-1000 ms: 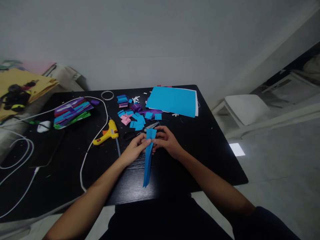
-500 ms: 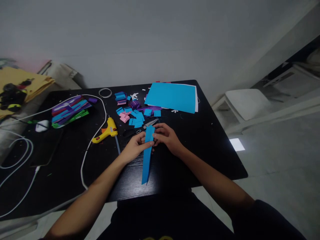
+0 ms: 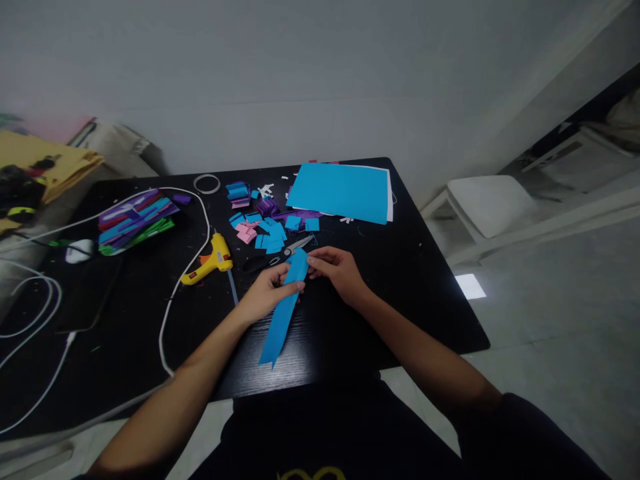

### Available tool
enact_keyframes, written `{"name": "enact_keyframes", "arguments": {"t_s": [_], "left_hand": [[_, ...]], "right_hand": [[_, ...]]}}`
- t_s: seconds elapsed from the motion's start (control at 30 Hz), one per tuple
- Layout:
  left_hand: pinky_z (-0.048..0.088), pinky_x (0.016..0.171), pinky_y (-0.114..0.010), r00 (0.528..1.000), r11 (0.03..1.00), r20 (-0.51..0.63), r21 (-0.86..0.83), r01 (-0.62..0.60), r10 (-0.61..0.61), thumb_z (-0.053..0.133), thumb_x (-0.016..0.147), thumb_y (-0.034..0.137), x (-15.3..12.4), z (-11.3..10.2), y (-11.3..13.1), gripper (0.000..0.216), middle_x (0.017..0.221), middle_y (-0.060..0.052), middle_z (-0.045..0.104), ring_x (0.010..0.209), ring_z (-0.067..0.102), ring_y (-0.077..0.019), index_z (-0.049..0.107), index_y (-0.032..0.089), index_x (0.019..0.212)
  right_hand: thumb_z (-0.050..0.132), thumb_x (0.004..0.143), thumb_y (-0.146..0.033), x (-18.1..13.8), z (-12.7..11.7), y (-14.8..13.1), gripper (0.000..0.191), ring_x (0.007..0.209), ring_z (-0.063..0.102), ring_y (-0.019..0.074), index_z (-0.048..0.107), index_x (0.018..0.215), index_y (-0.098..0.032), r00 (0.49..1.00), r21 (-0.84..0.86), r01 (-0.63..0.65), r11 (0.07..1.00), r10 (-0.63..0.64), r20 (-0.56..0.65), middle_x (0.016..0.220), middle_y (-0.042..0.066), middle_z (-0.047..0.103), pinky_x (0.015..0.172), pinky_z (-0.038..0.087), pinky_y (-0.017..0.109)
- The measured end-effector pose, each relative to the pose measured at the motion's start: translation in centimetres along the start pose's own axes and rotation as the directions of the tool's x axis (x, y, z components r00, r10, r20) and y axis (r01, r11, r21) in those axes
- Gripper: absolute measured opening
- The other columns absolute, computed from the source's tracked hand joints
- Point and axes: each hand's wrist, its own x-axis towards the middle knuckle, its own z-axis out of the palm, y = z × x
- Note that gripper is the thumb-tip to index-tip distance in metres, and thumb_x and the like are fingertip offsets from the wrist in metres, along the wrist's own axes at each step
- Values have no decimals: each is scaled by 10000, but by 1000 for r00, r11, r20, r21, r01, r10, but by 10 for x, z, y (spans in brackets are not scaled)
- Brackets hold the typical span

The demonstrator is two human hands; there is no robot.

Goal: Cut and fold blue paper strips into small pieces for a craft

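Between my hands is a long folded strip of blue paper (image 3: 283, 320), slanting from upper right to lower left above the table. My left hand (image 3: 269, 291) is closed around its middle, thumb lying across the front. At the strip's upper end, my right hand (image 3: 336, 270) pinches the edge between thumb and fingers. Just beyond my hands lie scissors (image 3: 299, 246), with black handles partly behind my left hand. Small blue paper pieces (image 3: 271, 237) and pink paper pieces (image 3: 247, 232) are scattered past the scissors.
A yellow glue gun (image 3: 215, 259) with a glue stick lies left of my hands, beside a white cable (image 3: 167, 320). Blue sheets (image 3: 343, 191) are stacked at the back right of the black table (image 3: 390, 293). Bundled coloured strips (image 3: 137, 220) lie at left. A white stool (image 3: 487, 203) stands right.
The blue strip has tilted, its lower end swinging left. My right hand has shifted from the strip's front to its upper right edge. My left hand keeps its hold.
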Motion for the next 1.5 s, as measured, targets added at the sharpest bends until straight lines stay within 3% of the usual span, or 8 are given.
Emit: {"name": "enact_keyframes", "arguments": {"t_s": [0.37,0.5,0.7,0.93,1.33,1.5], "left_hand": [[547,630,-266,993,997,107,-42,62,-57,795,774,319,-1,-8,5,254,813,2,674,648,641,-134,676,157,930],[561,658,-261,992,1000,121,9,29,-30,799,794,342,-2,-12,7,259,828,-13,687,679,655,-134,687,150,927],[608,717,-313,999,997,19,-69,36,-34,755,828,533,-1,-8,7,421,872,-60,744,730,721,-175,687,144,974],[610,648,-280,997,995,-75,-96,9,-17,822,778,489,1,-4,2,405,795,-55,747,645,712,-150,671,128,885],[602,572,-271,996,998,-87,-68,4,-9,821,774,501,1,-6,0,416,739,-51,735,575,694,-145,672,120,847],[607,615,-279,996,997,-92,-80,-22,15,815,780,494,0,-5,2,389,775,-51,755,623,711,-158,678,137,849]], "right_hand": [[886,655,-397,0,-1,1,309,665,702,161,775,838,-175,1000,-25,11,1000,-11,5,722,16,748,684,614,327],[891,648,-380,0,0,0,301,662,711,161,784,841,-176,1000,-11,8,1000,-8,-3,730,18,762,687,628,327],[907,627,-380,-1,4,4,328,638,723,159,789,845,-167,1000,6,-19,1000,19,13,726,24,771,669,637,312],[909,625,-374,-3,4,6,317,662,733,166,796,843,-174,999,20,-36,999,36,39,739,17,768,704,645,332],[930,587,-416,-4,5,3,380,648,730,165,758,822,-172,998,21,-35,999,34,50,728,11,763,700,649,342],[921,610,-404,-5,5,5,343,665,734,170,766,812,-175,996,2,-18,1000,18,83,723,16,762,696,640,331]]}}
